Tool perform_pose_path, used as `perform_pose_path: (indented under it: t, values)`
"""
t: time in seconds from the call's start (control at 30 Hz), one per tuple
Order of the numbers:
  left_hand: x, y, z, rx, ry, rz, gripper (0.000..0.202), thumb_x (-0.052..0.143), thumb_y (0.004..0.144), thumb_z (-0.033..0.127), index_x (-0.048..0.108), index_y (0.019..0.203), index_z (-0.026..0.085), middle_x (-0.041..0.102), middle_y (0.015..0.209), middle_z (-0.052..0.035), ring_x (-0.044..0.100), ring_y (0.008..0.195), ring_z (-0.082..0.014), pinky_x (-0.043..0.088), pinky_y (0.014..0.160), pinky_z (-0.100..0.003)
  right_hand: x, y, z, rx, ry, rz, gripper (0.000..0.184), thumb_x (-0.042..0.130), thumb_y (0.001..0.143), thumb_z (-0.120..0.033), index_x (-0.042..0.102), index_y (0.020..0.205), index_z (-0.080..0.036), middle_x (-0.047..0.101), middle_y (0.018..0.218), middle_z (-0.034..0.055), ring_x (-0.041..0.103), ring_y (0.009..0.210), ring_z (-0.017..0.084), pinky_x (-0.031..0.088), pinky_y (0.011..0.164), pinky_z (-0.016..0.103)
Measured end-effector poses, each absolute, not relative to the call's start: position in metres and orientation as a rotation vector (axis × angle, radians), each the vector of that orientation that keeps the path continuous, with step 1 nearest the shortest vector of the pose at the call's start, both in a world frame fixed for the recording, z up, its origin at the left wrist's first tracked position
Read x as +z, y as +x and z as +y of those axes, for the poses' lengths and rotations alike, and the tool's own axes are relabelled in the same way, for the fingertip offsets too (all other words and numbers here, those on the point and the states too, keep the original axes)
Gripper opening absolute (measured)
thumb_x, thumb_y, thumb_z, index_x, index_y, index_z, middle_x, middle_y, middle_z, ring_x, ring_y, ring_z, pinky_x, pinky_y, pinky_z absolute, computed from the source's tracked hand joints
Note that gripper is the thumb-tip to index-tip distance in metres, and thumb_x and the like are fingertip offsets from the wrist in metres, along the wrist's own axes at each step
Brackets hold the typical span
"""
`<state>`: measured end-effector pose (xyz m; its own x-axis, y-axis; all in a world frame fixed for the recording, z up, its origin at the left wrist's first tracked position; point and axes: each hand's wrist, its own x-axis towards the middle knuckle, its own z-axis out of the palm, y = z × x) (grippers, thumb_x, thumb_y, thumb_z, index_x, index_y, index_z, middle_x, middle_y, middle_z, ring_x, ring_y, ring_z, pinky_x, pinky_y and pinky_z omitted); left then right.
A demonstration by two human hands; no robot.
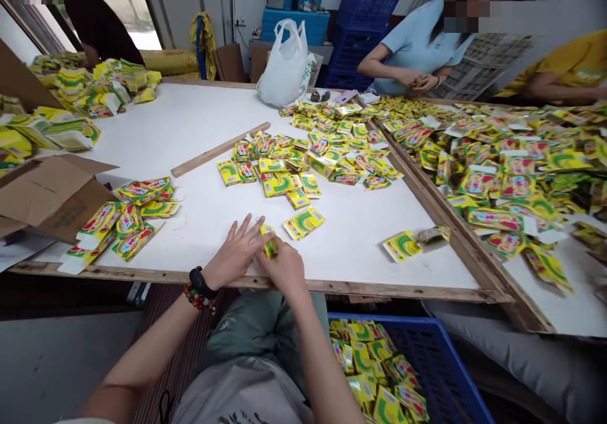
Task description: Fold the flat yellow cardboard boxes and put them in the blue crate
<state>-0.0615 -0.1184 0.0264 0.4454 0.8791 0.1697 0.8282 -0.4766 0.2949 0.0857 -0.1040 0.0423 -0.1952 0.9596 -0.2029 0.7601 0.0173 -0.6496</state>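
Observation:
A small yellow foil sachet [269,241] stands on edge at the near side of the white table [156,127], pinched in the fingers of my right hand [282,267]. My left hand [234,253] lies just beside it, fingers spread, its fingertips at the sachet's left side and a black watch [199,282] and a beaded bracelet [199,298] on its wrist. A loose yellow sachet [304,223] lies a little ahead of my right hand. Further ahead, a loose pile of similar sachets [303,165] covers the table's middle.
A wooden stick [220,149] lies on the table. An open cardboard box [52,196] stands at the left, with sachets beside it. A blue crate [412,364] of sachets sits below the table edge. Co-workers' arms [417,76] work beyond a wooden-framed table heaped with sachets [502,171].

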Motion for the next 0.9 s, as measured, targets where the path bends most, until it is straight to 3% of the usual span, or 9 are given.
perform_pose_path:
  t: [0.07, 0.13, 0.2, 0.27, 0.4, 0.57, 0.7, 0.77, 0.9]
  values:
    - [0.033, -0.055, -0.121, 0.594, 2.605, 1.402, 0.056, 0.062, 0.077, 0.015, 0.045, 0.13, 0.021, 0.044, 0.14, -0.0142, 0.023, 0.142, -0.0345, 0.021, 0.112, -0.062, 0.052, 0.109, -0.107, 1.315, -1.529, -1.868, 0.041, 0.053, 0.083, -0.037, 0.067, 0.112, -0.011, 0.07, 0.088, 0.0101, 0.062, 0.077, 0.021, 0.048, 0.07, 0.03]
    - [0.033, -0.045, -0.125, 0.782, 2.609, 1.32, 0.047, 0.068, 0.075, 0.034, 0.051, 0.116, 0.017, 0.06, 0.114, -0.0133, 0.046, 0.127, -0.0326, 0.032, 0.109, -0.056, 0.064, 0.134, -0.117, 1.568, -1.29, -1.67, 0.046, 0.054, 0.083, -0.047, 0.069, 0.109, -0.012, 0.07, 0.088, 0.0073, 0.062, 0.076, 0.019, 0.049, 0.067, 0.027]
    - [0.027, -0.031, -0.132, 0.928, 2.48, 1.34, 0.051, 0.069, 0.073, 0.042, 0.05, 0.112, 0.016, 0.064, 0.095, -0.0089, 0.064, 0.098, -0.0279, 0.05, 0.091, -0.046, 0.074, 0.154, -0.129, 1.649, -1.138, -1.47, 0.053, 0.062, 0.078, -0.051, 0.068, 0.116, -0.014, 0.07, 0.094, 0.007, 0.061, 0.078, 0.018, 0.05, 0.066, 0.027]
    - [0.017, -0.012, -0.142, 1.011, 2.288, 1.403, 0.063, 0.069, 0.071, 0.043, 0.042, 0.122, 0.016, 0.064, 0.094, -0.0072, 0.066, 0.078, -0.0232, 0.055, 0.07, -0.036, 0.079, 0.166, -0.139, 1.562, -1.145, -1.4, 0.05, 0.066, 0.076, -0.048, 0.069, 0.114, -0.016, 0.07, 0.084, 0.0051, 0.057, 0.068, 0.014, 0.047, 0.058, 0.023]
    - [-0.003, 0.025, -0.162, 1.249, 2.058, 1.409, 0.078, 0.064, 0.075, 0.035, 0.021, 0.138, 0.019, 0.057, 0.12, -0.0131, 0.065, 0.091, -0.0225, 0.053, 0.074, -0.035, 0.07, 0.171, -0.147, 1.363, -1.262, -1.305, 0.036, 0.062, 0.08, -0.046, 0.076, 0.087, -0.013, 0.06, 0.058, 0.0014, 0.045, 0.051, 0.008, 0.039, 0.048, 0.02]
    - [-0.016, 0.043, -0.163, 1.415, 2.021, 1.195, 0.054, 0.062, 0.073, 0.024, 0.034, 0.12, 0.021, 0.056, 0.116, -0.0107, 0.063, 0.095, -0.0217, 0.052, 0.074, -0.034, 0.059, 0.17, -0.151, 1.167, -1.444, -1.387, 0.044, 0.065, 0.078, -0.037, 0.067, 0.117, -0.016, 0.071, 0.096, 0.0074, 0.063, 0.072, 0.015, 0.052, 0.061, 0.025]
    - [-0.008, 0.044, -0.155, 1.41, 2.009, 1.096, 0.056, 0.062, 0.075, 0.026, 0.032, 0.122, 0.019, 0.041, 0.139, -0.0189, 0.049, 0.124, -0.0272, 0.048, 0.092, -0.043, 0.058, 0.168, -0.163, 0.991, -1.244, -1.613, 0.031, 0.059, 0.085, -0.03, 0.07, 0.113, -0.023, 0.069, 0.112, 0.007, 0.066, 0.101, 0.02, 0.053, 0.088, 0.033]
    - [-0.001, 0.045, -0.154, 1.324, 1.983, 1.123, 0.064, 0.062, 0.076, 0.027, 0.029, 0.13, 0.017, 0.034, 0.145, -0.0207, 0.041, 0.131, -0.0281, 0.043, 0.1, -0.046, 0.056, 0.165, -0.167, 0.908, -1.229, -1.614, 0.029, 0.061, 0.084, -0.03, 0.071, 0.111, -0.023, 0.07, 0.11, 0.0064, 0.067, 0.099, 0.021, 0.054, 0.088, 0.033]
    - [0.004, 0.046, -0.154, 1.01, 1.836, 1.176, 0.067, 0.063, 0.073, 0.031, 0.032, 0.131, 0.02, 0.057, 0.125, -0.0131, 0.061, 0.108, -0.0266, 0.051, 0.087, -0.041, 0.053, 0.163, -0.164, 0.859, -1.442, -1.464, 0.033, 0.057, 0.086, -0.033, 0.069, 0.113, -0.018, 0.074, 0.095, 0.0047, 0.07, 0.075, 0.018, 0.057, 0.071, 0.029]
